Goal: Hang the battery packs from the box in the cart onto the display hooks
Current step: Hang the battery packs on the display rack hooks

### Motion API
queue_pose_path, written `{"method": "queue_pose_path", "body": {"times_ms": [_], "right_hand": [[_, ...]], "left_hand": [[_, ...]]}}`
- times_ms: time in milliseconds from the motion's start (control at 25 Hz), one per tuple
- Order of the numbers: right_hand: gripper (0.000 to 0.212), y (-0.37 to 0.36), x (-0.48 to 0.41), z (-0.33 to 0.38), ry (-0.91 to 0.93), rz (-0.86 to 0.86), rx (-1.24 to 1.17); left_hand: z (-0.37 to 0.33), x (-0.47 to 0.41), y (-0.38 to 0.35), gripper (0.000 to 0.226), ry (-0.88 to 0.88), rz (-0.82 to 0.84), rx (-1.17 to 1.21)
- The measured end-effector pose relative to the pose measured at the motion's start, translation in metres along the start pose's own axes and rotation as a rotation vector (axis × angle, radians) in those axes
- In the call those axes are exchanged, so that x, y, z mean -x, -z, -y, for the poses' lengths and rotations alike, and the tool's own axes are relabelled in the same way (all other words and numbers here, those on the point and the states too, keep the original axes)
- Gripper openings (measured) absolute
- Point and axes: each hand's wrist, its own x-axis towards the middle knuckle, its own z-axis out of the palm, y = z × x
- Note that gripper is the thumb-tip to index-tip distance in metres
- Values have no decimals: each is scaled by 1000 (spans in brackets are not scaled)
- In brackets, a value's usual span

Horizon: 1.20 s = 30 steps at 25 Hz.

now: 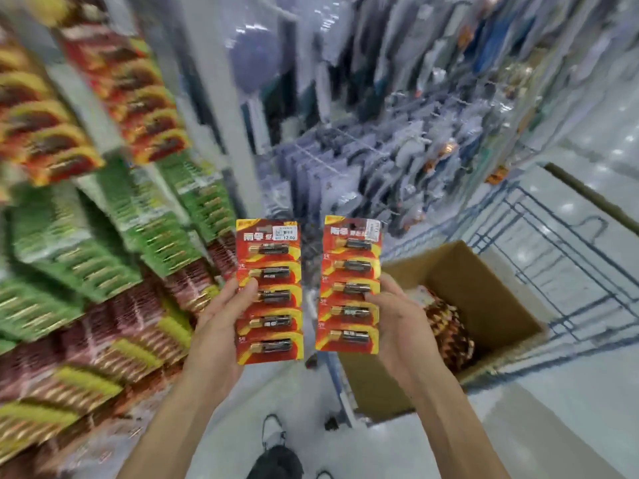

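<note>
Head view: left hand (221,319) and right hand (396,326) hold battery packs (273,271) (display (86,236) blurred).

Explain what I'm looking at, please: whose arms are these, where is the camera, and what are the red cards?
There is no machine here. A person wears a camera on the head, looking forward and down, so you see their own two bare arms. This is the only view.

The left hand holds one red battery pack upright, thumb across its front. The right hand holds a second pack the same way. Each card carries five batteries.

To the right, an open cardboard box holds more packs, next to the blue wires of a cart. To the left, blurred rows of hanging packs fill the shop display.
</note>
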Motion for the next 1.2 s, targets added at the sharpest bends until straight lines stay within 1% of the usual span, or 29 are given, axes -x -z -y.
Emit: {"method": "queue_pose_path", "body": {"times_ms": [120,160,240,360,440,560,680,880,960,1040,1200], "right_hand": [[41,-66,2,-16,-43,127,94],[39,-87,4,-24,-61,158,134],[37,-131,9,-42,-104,243,196],[38,-197,18,-74,-152,352,233],[34,-244,29,-99,-168,410,250],[26,-311,48,-135,-191,442,257],[22,-369,65,-171,-191,475,268],[29,-449,78,-226,-210,437,256],[22,-472,84,-238,-219,430,251],[16,-489,94,-242,-214,428,243],[14,-508,96,-244,-205,323,186]], "left_hand": [[-25,42,53,56,-101,-152,106],[-34,59,70,55,-135,-194,119],[-51,94,105,46,-208,-267,124],[-73,141,159,41,-296,-382,146],[-86,167,201,44,-348,-449,152],[-110,200,262,54,-392,-533,194],[-132,227,321,51,-405,-572,210],[-168,257,407,47,-410,-564,229],[-181,264,431,45,-409,-553,235],[-192,265,445,46,-406,-547,238],[-222,256,447,46,-420,-508,188]]}}
